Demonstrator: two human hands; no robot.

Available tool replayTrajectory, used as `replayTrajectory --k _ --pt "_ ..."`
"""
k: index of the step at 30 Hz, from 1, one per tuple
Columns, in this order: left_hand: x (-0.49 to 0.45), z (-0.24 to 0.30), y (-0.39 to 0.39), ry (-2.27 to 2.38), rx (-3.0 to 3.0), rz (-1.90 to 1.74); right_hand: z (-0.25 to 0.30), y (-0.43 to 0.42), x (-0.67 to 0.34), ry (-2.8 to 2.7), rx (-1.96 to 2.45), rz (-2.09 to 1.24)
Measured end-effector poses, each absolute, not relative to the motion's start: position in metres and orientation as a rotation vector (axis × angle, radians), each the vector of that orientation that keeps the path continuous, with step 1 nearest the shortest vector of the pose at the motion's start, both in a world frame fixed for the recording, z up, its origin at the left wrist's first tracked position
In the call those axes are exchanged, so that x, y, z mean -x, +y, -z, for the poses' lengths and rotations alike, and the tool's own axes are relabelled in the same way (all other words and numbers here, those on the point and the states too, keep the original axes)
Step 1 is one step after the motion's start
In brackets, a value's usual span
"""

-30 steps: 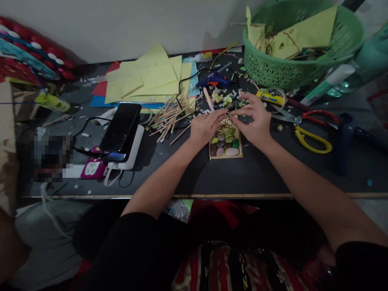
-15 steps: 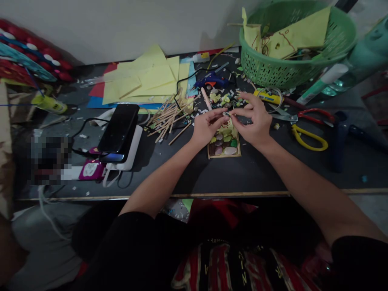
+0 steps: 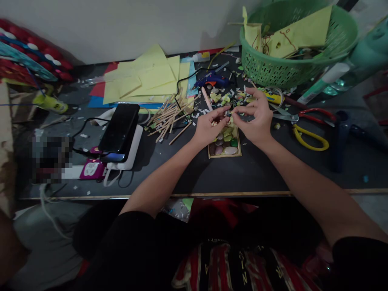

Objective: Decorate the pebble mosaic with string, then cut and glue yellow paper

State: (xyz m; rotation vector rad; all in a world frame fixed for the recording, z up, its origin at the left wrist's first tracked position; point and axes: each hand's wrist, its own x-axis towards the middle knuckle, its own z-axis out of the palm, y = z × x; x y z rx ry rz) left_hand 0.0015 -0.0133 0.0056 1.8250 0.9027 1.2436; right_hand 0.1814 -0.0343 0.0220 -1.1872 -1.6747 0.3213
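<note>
Above the upper part of a small stick-edged panel, my two hands meet fingertip to fingertip. My left hand pinches something tiny and dark between thumb and fingers; its kind is hard to make out. Thumb and index finger of my right hand are pinched close beside it, the other fingers raised, and what they hold is too small to name. Smooth pebbles cover the panel's lower half, among them a pale one and a green one. My hands partly hide the panel's top.
Thin wooden sticks and yellow paper sheets lie left. Behind are a blue glue gun and a green basket. Red-handled scissors and a yellow handle lie right. A black phone rests on a white block.
My right hand's fingertips have drawn slightly away from my left hand's, and its raised fingers have spread a little. The panel and the surrounding things have stayed in place.
</note>
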Motion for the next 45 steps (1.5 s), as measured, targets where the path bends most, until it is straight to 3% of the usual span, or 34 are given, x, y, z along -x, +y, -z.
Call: replayTrajectory --k 23,38,45 --pt "0.001 -0.016 -0.024 0.922 -1.963 -1.129 -0.022 -0.029 -0.175 -1.316 0.998 -1.108" --pt "-0.004 -0.011 -0.018 0.712 -1.682 -1.115 -0.016 -0.027 -0.176 -1.213 0.951 -1.295" --pt "-0.005 -0.002 -0.012 0.749 -1.631 -1.038 -0.008 -0.020 -0.178 -1.235 0.951 -1.231"
